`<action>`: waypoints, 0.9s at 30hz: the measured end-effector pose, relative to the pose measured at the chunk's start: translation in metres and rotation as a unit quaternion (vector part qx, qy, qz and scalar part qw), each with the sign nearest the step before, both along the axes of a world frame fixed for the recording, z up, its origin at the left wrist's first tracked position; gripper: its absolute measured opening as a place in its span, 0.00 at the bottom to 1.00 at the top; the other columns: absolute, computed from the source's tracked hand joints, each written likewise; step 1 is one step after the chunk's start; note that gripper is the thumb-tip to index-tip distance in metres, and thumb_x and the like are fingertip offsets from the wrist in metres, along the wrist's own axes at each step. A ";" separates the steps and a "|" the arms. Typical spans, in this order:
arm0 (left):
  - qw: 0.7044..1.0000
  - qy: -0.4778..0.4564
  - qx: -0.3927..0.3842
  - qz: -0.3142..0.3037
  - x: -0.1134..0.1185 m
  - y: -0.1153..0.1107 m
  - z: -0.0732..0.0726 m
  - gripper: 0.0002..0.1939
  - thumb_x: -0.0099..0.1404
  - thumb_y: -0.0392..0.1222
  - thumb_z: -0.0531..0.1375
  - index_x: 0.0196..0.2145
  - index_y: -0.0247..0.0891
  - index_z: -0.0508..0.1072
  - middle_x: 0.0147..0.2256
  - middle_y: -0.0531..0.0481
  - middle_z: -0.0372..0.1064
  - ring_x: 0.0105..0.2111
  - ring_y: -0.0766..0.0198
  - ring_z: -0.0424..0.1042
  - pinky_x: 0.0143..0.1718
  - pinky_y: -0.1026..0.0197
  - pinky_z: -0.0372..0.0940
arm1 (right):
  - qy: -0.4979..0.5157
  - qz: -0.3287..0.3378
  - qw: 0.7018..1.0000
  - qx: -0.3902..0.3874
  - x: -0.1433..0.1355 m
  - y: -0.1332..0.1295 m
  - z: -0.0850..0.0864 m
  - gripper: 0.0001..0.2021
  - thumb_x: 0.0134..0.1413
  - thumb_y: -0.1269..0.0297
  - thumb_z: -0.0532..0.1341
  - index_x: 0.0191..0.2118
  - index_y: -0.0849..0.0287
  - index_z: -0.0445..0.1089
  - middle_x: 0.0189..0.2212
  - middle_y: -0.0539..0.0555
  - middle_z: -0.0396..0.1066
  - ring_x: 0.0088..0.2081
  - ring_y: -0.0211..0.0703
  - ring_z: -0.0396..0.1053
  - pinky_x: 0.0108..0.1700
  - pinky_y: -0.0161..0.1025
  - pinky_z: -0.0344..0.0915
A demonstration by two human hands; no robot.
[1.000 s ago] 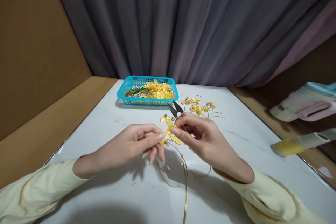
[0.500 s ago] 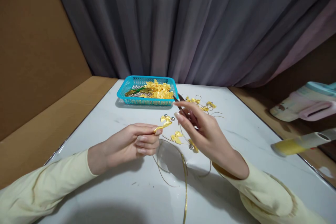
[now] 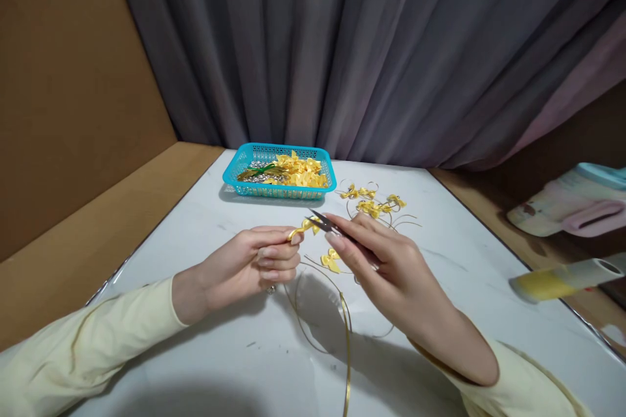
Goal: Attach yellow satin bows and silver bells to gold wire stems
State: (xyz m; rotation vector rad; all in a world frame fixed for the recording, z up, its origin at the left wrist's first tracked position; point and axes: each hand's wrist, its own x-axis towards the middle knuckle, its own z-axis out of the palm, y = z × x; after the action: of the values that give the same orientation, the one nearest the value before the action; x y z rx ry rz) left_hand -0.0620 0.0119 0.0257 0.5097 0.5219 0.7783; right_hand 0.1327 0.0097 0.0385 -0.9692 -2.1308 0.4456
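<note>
Yellow ribbon is the workpiece and the dial centre for all directions below; it is raised over the white tabletop. Left hand, at 8 o'clock, clamps one end between thumb and forefinger; the remaining fingers are curled together. Right hand, at 4 o'clock, grips the dark snips with fingers wrapped around the body. Blades are slightly apart, tips directed to 10 o'clock, and overlap the ribbon in view; actual contact cannot be determined.

Step in hand: probably aligning the snips to trim the ribbon. Next move likely calls for a firm left pinch, the ribbon seated between both blades clear of the fingertips, then a light squeeze.

Surroundings: blue basket at 11 o'clock; bow cluster at 2 o'clock; single bow and gold cord at 5 o'clock.
</note>
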 end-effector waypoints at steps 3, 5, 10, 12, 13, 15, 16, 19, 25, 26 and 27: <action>1.000 0.001 0.009 0.007 0.000 -0.001 0.000 0.11 0.64 0.28 0.50 0.25 0.29 0.66 0.17 0.60 0.40 0.16 0.74 0.41 0.18 0.73 0.51 | 0.020 0.001 1.000 0.022 -0.004 -0.004 -0.005 0.12 0.58 0.67 0.57 0.47 0.63 0.69 0.24 0.49 0.59 0.24 0.34 0.59 0.25 0.33 0.57; 1.000 -0.003 0.014 0.010 0.000 -0.001 -0.001 0.12 0.64 0.28 0.50 0.23 0.30 0.65 0.17 0.60 0.41 0.16 0.74 0.42 0.18 0.73 0.51 | 0.027 0.005 0.999 0.026 -0.005 -0.005 -0.008 0.11 0.57 0.68 0.57 0.45 0.65 0.69 0.23 0.48 0.58 0.23 0.33 0.58 0.24 0.33 0.57; 0.999 -0.016 0.023 0.015 0.000 -0.001 -0.002 0.15 0.65 0.27 0.49 0.21 0.31 0.63 0.17 0.59 0.41 0.16 0.73 0.43 0.18 0.72 0.52 | 0.028 -0.004 0.999 0.028 -0.009 -0.006 -0.009 0.07 0.56 0.69 0.59 0.38 0.67 0.71 0.20 0.47 0.57 0.21 0.32 0.56 0.23 0.32 0.56; 0.999 -0.019 0.024 0.014 0.000 -0.002 -0.002 0.14 0.65 0.27 0.48 0.22 0.30 0.63 0.17 0.60 0.41 0.16 0.73 0.42 0.18 0.72 0.52 | 0.029 -0.009 0.999 0.027 -0.010 -0.005 -0.009 0.06 0.55 0.69 0.59 0.37 0.66 0.71 0.20 0.47 0.57 0.21 0.32 0.56 0.23 0.32 0.55; 0.999 -0.019 0.024 0.013 0.000 -0.002 -0.002 0.14 0.65 0.27 0.48 0.22 0.30 0.63 0.17 0.60 0.41 0.16 0.73 0.42 0.18 0.72 0.52 | 0.029 -0.012 0.999 0.026 -0.010 -0.005 -0.009 0.06 0.55 0.69 0.58 0.36 0.65 0.71 0.20 0.47 0.57 0.21 0.32 0.56 0.23 0.32 0.56; 1.000 -0.013 0.025 0.013 0.000 -0.002 -0.001 0.14 0.65 0.27 0.49 0.22 0.30 0.63 0.17 0.59 0.41 0.16 0.74 0.42 0.18 0.73 0.52 | 0.025 -0.017 0.999 0.026 -0.011 -0.005 -0.009 0.06 0.56 0.69 0.58 0.36 0.64 0.71 0.20 0.47 0.58 0.21 0.32 0.56 0.23 0.32 0.56; 1.000 -0.010 0.027 0.012 0.000 -0.002 -0.001 0.14 0.65 0.28 0.49 0.22 0.31 0.63 0.17 0.59 0.40 0.16 0.74 0.42 0.18 0.73 0.52 | 0.023 -0.020 0.999 0.025 -0.011 -0.005 -0.009 0.06 0.56 0.68 0.58 0.35 0.63 0.71 0.20 0.47 0.58 0.21 0.33 0.57 0.23 0.32 0.56; 0.999 -0.004 0.036 0.011 0.000 -0.001 -0.001 0.14 0.66 0.29 0.49 0.22 0.31 0.62 0.18 0.59 0.40 0.16 0.73 0.42 0.19 0.73 0.53 | 0.026 -0.025 0.999 0.023 -0.011 -0.003 -0.011 0.06 0.56 0.67 0.58 0.36 0.63 0.71 0.20 0.47 0.58 0.21 0.33 0.57 0.24 0.32 0.57; 0.999 -0.005 0.040 0.010 0.000 0.000 -0.002 0.14 0.65 0.29 0.50 0.22 0.32 0.63 0.18 0.59 0.40 0.16 0.73 0.42 0.19 0.73 0.53 | 0.037 -0.029 0.999 0.007 -0.011 -0.002 -0.013 0.06 0.56 0.66 0.58 0.34 0.62 0.71 0.20 0.47 0.58 0.21 0.33 0.56 0.23 0.32 0.56; 0.999 -0.007 0.040 0.012 0.000 0.000 -0.002 0.14 0.65 0.28 0.50 0.22 0.32 0.62 0.18 0.59 0.40 0.16 0.73 0.42 0.19 0.73 0.53 | 0.037 -0.026 0.999 0.006 -0.011 -0.002 -0.013 0.06 0.56 0.66 0.58 0.34 0.62 0.71 0.20 0.47 0.58 0.21 0.33 0.56 0.23 0.32 0.55; 0.999 -0.009 0.041 0.014 0.000 0.000 -0.002 0.14 0.65 0.28 0.49 0.21 0.31 0.62 0.18 0.59 0.40 0.17 0.73 0.42 0.19 0.72 0.52 | 0.038 -0.024 0.999 0.004 -0.011 -0.002 -0.013 0.06 0.56 0.67 0.58 0.34 0.62 0.71 0.20 0.47 0.58 0.21 0.33 0.56 0.23 0.32 0.55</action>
State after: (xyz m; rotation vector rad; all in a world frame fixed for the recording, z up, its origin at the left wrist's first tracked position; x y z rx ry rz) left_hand -0.0623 0.0116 0.0240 0.5713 0.4832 0.8319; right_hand 0.1216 0.0076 0.0256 -0.9809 -2.0367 0.4424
